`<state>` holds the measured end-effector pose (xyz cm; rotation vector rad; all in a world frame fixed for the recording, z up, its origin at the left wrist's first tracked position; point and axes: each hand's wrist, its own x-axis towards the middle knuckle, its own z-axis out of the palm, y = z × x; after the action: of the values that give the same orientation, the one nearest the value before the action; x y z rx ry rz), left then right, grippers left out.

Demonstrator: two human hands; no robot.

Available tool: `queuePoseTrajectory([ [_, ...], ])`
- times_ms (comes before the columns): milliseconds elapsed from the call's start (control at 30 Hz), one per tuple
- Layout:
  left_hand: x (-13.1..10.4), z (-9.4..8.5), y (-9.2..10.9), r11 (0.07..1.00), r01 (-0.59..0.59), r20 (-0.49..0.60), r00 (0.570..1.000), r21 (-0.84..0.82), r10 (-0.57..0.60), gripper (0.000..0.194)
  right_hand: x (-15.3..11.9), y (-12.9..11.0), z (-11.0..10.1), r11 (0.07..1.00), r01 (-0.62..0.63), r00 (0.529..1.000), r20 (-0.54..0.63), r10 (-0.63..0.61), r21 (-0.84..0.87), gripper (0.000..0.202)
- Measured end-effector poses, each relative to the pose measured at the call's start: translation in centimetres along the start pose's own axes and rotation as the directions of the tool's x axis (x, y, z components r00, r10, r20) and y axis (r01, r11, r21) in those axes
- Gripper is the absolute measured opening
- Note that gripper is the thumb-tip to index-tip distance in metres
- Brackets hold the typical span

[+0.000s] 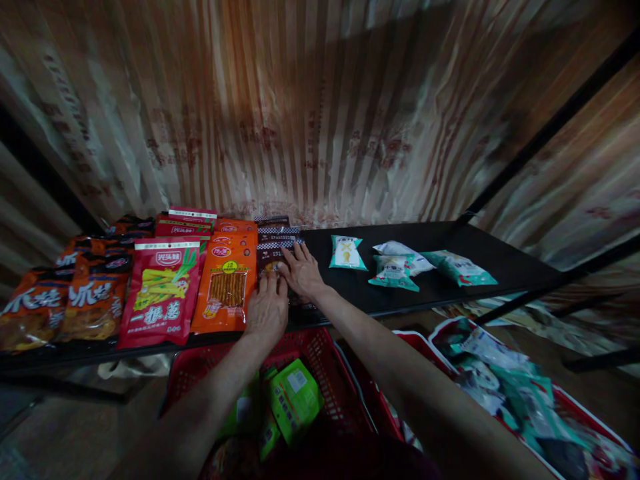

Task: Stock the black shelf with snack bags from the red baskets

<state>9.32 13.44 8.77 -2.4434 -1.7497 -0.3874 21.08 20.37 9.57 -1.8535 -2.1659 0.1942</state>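
A row of dark brown snack bags (pixel 274 235) with a checked top edge stands on the black shelf (pixel 350 293). My left hand (pixel 269 305) is at the front bag's lower left, fingers bent and closed against it. Across the bag's upper right, my right hand (pixel 303 272) lies with fingers stretched out and apart, touching it. Both hands cover most of that bag's front. Just left of them are orange snack bags (pixel 225 287) with brown sticks showing through a window. Beside those stand red snack bags (pixel 163 293).
Orange-and-black bags (pixel 95 300) fill the shelf's left end. Several small teal packets (pixel 347 253) lie to the right. Below, a red basket (pixel 325 353) holds green packs (pixel 295 400). Another red-and-white basket (pixel 575 407) contains teal packets. Black shelf posts (pixel 545 147) and a striped curtain (pixel 300 120) stand behind.
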Motion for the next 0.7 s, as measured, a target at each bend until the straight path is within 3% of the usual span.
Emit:
queuePoseTrajectory([
  [267,-0.2,0.2,0.3,1.0,0.007,-0.014,1.0,-0.026,-0.008,0.045,-0.2,0.0,0.1,0.999,0.031,1.0,-0.009,-0.03,0.035,0.051],
  [433,-0.4,-0.4,0.2,0.999,0.017,-0.081,0.997,-0.037,-0.02,0.044,-2.1,-0.3,-0.4,0.988,0.064,0.977,-0.211,-0.033,0.143,0.048],
  [533,-2.1,-1.3,0.4,0.993,-0.024,-0.146,0.989,-0.113,0.008,0.041,-5.7,-0.5,-0.9,0.959,0.082,0.936,-0.35,0.019,0.27,0.046],
  [600,-4.6,-1.7,0.8,0.98,-0.07,-0.167,0.985,-0.186,0.039,0.038,-9.3,-0.6,-0.6,0.93,0.116,0.911,-0.411,0.041,0.35,0.043],
  [700,-9.7,-1.1,1.8,0.954,-0.103,-0.065,0.994,-0.283,0.088,0.037,-15.5,-1.0,1.3,0.899,0.152,0.912,-0.41,0.033,0.41,0.039],
])
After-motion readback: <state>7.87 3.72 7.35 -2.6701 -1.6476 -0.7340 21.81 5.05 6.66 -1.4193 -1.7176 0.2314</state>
